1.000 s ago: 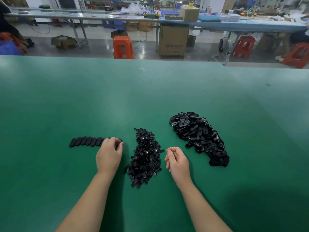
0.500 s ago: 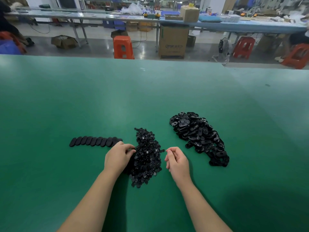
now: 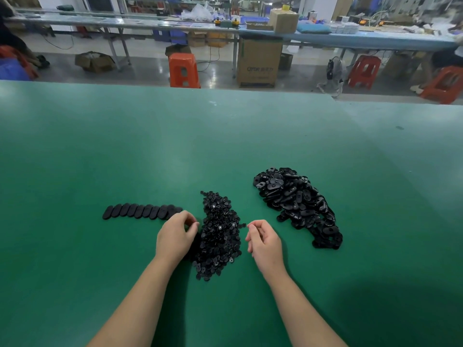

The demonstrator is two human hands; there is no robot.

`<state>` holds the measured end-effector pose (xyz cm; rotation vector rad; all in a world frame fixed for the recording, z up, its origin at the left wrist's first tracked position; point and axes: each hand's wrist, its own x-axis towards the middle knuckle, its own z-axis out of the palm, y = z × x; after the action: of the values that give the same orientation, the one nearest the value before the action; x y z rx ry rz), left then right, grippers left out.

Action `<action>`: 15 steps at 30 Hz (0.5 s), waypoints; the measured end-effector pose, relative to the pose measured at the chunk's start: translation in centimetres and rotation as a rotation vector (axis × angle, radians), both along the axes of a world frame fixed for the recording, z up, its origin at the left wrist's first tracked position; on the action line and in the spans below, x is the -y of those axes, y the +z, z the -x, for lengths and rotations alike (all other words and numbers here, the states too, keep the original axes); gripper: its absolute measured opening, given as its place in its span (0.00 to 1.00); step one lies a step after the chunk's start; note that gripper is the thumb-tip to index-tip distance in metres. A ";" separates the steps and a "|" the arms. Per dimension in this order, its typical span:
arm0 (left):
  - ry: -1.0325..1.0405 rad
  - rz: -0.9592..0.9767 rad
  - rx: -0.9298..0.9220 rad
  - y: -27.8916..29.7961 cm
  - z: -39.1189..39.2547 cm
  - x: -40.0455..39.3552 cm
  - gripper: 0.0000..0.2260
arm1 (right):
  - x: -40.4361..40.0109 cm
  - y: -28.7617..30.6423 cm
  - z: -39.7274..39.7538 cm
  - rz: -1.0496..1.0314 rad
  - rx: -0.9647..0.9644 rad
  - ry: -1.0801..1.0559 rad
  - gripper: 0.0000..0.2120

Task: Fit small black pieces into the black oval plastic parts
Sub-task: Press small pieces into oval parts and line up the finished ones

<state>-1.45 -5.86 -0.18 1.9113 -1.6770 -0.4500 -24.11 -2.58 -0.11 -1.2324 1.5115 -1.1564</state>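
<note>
on the far left of the green tabletop [image 3: 225,146] i see a neat row of oval parts [image 3: 141,211], overlapped like fallen dominoes, which i judge to be finished ones. just right of it my left hand [image 3: 175,237] sits at the edge of the pile of small pieces [image 3: 219,234], fingers curled and fingertips pinched together; i cannot tell whether a piece is between them. my right hand [image 3: 263,240] rests just beside the pile's other edge, fingers loosely curled toward the thumb; whether it holds anything i cannot tell. further right, apart from the hands, lies the loose heap of oval parts [image 3: 298,206].

i expect both kinds to be light, stiff plastic, smooth and a bit slippery. the small pieces want a fingertip pinch at the rim, lifted one at a time since they tangle in a heap. the ovals look easiest gripped across the narrow sides. nothing blocks the reach; orange stools [image 3: 184,70] and cardboard boxes [image 3: 259,63] stand well beyond the tabletop.
</note>
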 end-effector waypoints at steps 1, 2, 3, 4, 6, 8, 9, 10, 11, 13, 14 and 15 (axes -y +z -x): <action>0.026 0.015 -0.062 -0.1 0.1 -0.1 0.08 | 0.0 0.0 0.0 0.000 0.000 0.001 0.08; 0.048 0.030 -0.116 -0.1 0.2 -0.2 0.08 | 0.0 0.0 0.0 0.001 -0.002 0.001 0.08; 0.062 0.047 -0.156 -0.2 0.4 -0.2 0.08 | 0.0 -0.1 0.0 0.001 -0.007 0.001 0.08; 0.071 0.062 -0.189 -0.3 0.7 -0.3 0.07 | 0.0 -0.1 0.1 0.002 -0.011 0.000 0.08; 0.100 0.088 -0.266 -0.5 1.3 -0.4 0.04 | 0.1 -0.1 0.0 0.003 -0.018 -0.001 0.08; 0.144 0.107 -0.313 -0.9 1.9 -0.6 0.05 | 0.0 -0.1 0.0 0.004 -0.027 -0.003 0.08; 0.157 0.119 -0.296 -1.1 2.1 -0.7 0.08 | 0.1 -0.2 0.0 0.006 -0.032 -0.002 0.08; 0.161 0.129 -0.263 -1.3 2.2 -0.7 0.09 | 0.1 -0.1 0.0 0.007 -0.038 0.001 0.08; 0.164 0.139 -0.242 -1.3 2.2 -0.7 0.09 | 0.1 -0.1 -0.1 0.007 -0.045 0.005 0.08; 0.172 0.142 -0.233 -1.2 2.2 -0.6 0.08 | 0.2 -0.1 -0.1 -0.002 -0.056 0.017 0.07; 0.173 0.140 -0.234 -1.2 2.2 -0.5 0.08 | 0.3 -0.1 0.0 -0.012 -0.057 0.028 0.07; 0.171 0.140 -0.237 -1.1 2.1 -0.5 0.07 | 0.3 0.0 0.0 -0.028 -0.054 0.041 0.07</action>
<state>-3.57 -5.35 -1.32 1.8040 -1.3460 -0.4589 -24.09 -2.87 -0.11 -1.2795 1.5299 -1.0796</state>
